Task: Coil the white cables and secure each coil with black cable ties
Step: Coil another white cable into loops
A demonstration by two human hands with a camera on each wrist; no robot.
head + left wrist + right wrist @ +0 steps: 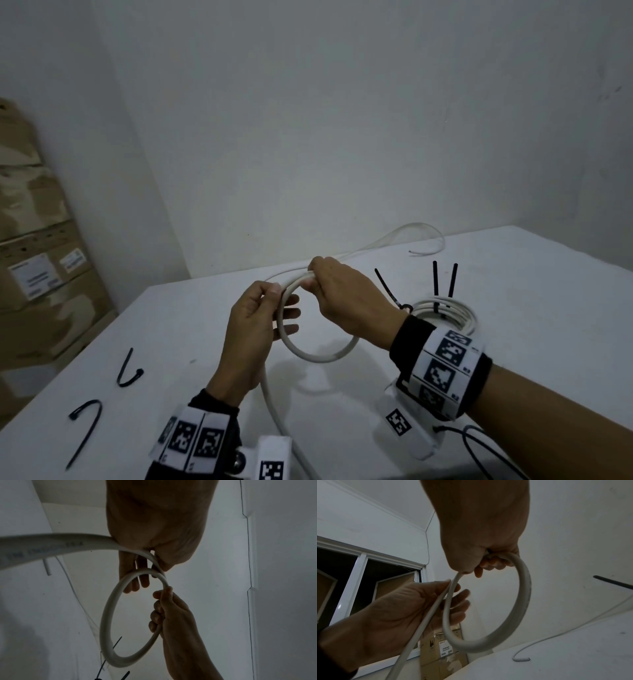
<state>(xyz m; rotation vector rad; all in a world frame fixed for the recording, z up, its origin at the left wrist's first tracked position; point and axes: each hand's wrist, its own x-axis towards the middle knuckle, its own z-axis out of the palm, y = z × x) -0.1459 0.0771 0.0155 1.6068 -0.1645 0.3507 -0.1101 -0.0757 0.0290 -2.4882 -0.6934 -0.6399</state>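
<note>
The white cable (318, 356) is thick, smooth and round, with faint grey print along its side, and it is bent into one loop that hangs in the air between the two hands, above the white table (171, 329). The right hand (346, 301) has its fingers curled tight around the top of the loop, knuckles up, wrist turned toward the person. The left hand (253, 329) is just to its left, palm facing the right one; its thumb presses the cable against the index finger where the loop crosses itself, and the other fingers (291, 313) are straight and reach through the ring. From the left hand the cable goes down toward the person, and from the right hand a thinner-looking length runs away over the table to a free end (411, 252) near the far edge by the wall. Just beyond the right wrist lies a finished coil (455, 311) with black cable ties (435, 284) standing up from it. To the left of the left hand, well apart, two loose black ties (128, 368) lie near the table's left edge, and bare table surface lies between them and the hand. Cardboard boxes (37, 260) stand past that edge.
</note>
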